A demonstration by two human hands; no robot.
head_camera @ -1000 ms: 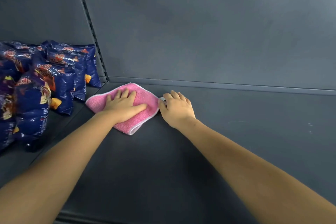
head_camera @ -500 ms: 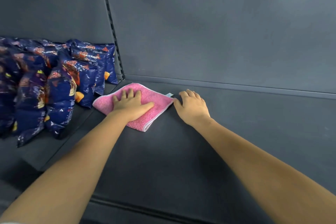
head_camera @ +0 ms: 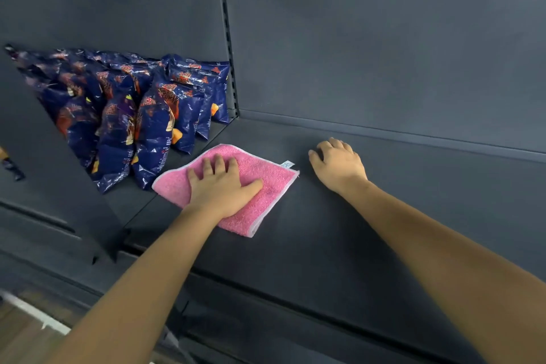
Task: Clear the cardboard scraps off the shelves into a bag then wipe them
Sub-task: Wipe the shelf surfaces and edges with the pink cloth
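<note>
Pink terry cloth, a square wiping rag with a pale stitched border (head_camera: pixel 260 186), lies flat on the dark grey metal shelf (head_camera: pixel 339 230), turned so its corners point toward the back panel and toward the front lip. A small white label (head_camera: pixel 287 164) sticks out at the corner nearest the right hand. The person's left hand (head_camera: pixel 220 185) is pressed palm-down on the middle of the cloth, fingers spread and extended, thumb stretched out to the side; it grasps nothing, simply pinning the rag against the shelf surface. The right hand (head_camera: pixel 339 164) sits apart from the cloth, a little further back on the bare shelf, palm down with the fingers curled loosely under; it is not closed around anything, and whether the fingertips press the metal cannot be told from here. Both forearms are bare and reach in from the near edge.

To the left of the cloth, on the neighbouring shelf section, stands a crowded row of glossy dark blue snack bags with red and orange print (head_camera: pixel 139 115), leaning against one another; the nearest bag is just beside the cloth's left corner. A slotted grey metal upright (head_camera: pixel 229 47) runs up the back panel between the two sections. The grey back panel (head_camera: pixel 384 47) rises behind everything, smooth and plain.
</note>
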